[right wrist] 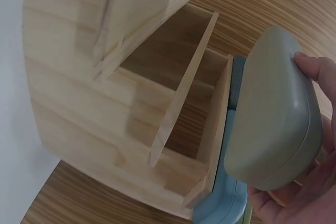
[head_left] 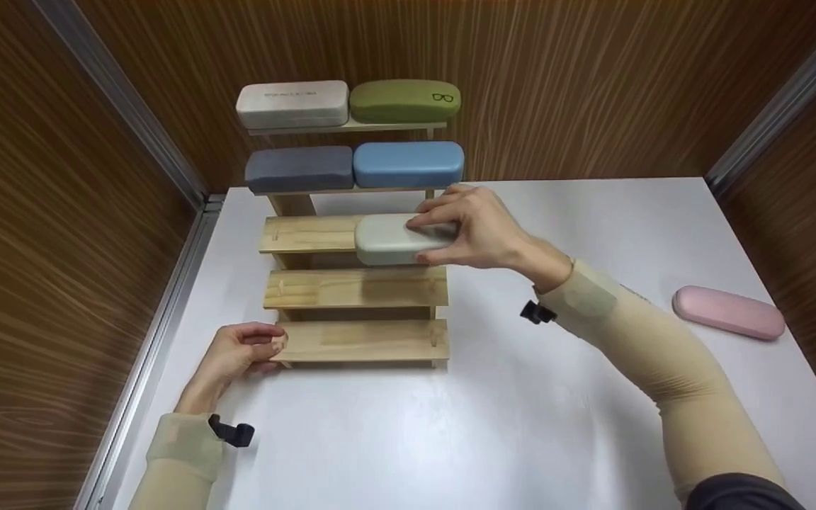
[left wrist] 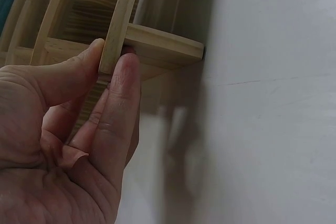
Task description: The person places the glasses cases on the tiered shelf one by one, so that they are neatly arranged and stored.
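A pale grey-green glasses case (head_left: 383, 241) is gripped at its right end by my right hand (head_left: 475, 230), over the right half of the middle step of a wooden stepped rack (head_left: 358, 341). In the right wrist view, the case (right wrist: 270, 114) is tilted, with fingers around one end. My left hand (head_left: 241, 350) pinches the left end of the rack's lowest board; in the left wrist view, thumb and fingers of the hand (left wrist: 68, 129) sit on either side of that board's edge (left wrist: 116, 35).
On the top step stand a white case (head_left: 293, 106) and a green case (head_left: 404, 103). Below them are a dark grey-blue case (head_left: 299, 170) and a blue case (head_left: 409, 164). A pink case (head_left: 728, 312) lies on the white table (head_left: 557, 425) at right. Wood-grain walls (head_left: 557, 85) enclose the table.
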Tool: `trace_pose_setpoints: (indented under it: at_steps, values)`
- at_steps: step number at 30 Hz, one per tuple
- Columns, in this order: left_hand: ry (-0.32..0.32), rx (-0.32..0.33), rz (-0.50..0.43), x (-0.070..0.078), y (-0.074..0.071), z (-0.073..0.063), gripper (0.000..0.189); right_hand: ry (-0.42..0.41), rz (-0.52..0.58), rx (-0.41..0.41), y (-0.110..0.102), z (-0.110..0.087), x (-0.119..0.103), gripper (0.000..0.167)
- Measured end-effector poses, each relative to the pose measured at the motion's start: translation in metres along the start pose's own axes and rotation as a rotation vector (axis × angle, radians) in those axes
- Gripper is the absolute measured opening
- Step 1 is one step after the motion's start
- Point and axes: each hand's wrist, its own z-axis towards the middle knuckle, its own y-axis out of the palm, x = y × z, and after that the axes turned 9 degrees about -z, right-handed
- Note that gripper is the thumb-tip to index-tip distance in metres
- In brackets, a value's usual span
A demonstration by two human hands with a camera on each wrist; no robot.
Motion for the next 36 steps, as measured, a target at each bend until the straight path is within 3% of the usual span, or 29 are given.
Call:
trace_pose_setpoints:
  at_steps: [15, 36]
  values:
    - [-0.016, 0.000, 0.001, 0.000, -0.001, 0.000, 0.036, 0.036, 0.030, -0.045, 0.034, 0.046, -0.025, 0.046]
    - [-0.008, 0.009, 0.004, -0.003, 0.000, -0.002, 0.038, 0.120, -0.073, -0.111, 0.089, 0.098, -0.050, 0.042]
